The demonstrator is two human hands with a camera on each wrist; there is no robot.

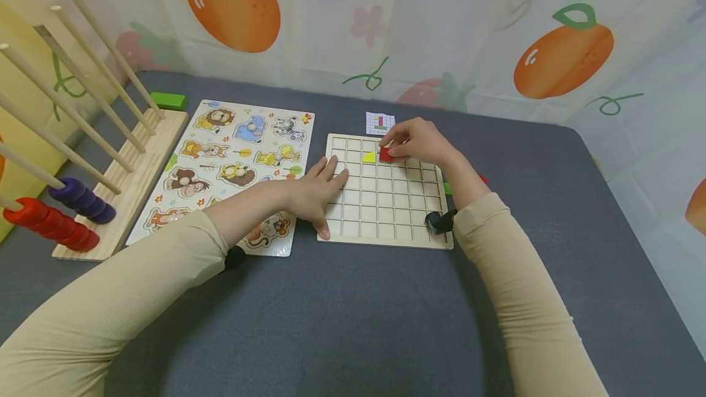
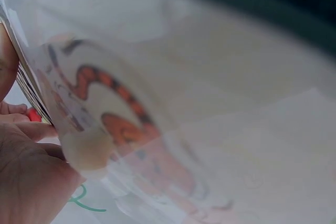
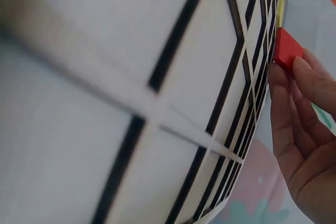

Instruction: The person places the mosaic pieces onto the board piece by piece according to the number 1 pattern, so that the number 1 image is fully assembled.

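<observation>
Well, the big dark table (image 1: 353,323) is lying under everything, and its wide front part is giving the arms lots of room. Far to the left, the bead stand (image 1: 140,167) is standing well apart from the hands. The animal board (image 1: 306,133) is lying flat beside it, and its right edge is coming near the grid board (image 1: 369,198), so not much room is showing between them.

The left hand (image 1: 315,196) is resting over the grid board's left edge with its fingers spread wide (it looks as if it is holding the board steady). The right hand (image 1: 421,141) is reaching over the far part, and its thumb and fingers are pinching the red piece (image 1: 385,154). A small card (image 1: 380,123) with coloured squares is lying just past the board's far edge.

The red piece is sitting in the fingertips at a square near that far edge, just right of the yellow piece (image 1: 369,157). I cannot tell if it is lying all the way down. It seems the person is setting it into a square, so the move is calling for a soft, straight set-down, lining up the sides and not bumping the little yellow one.
</observation>
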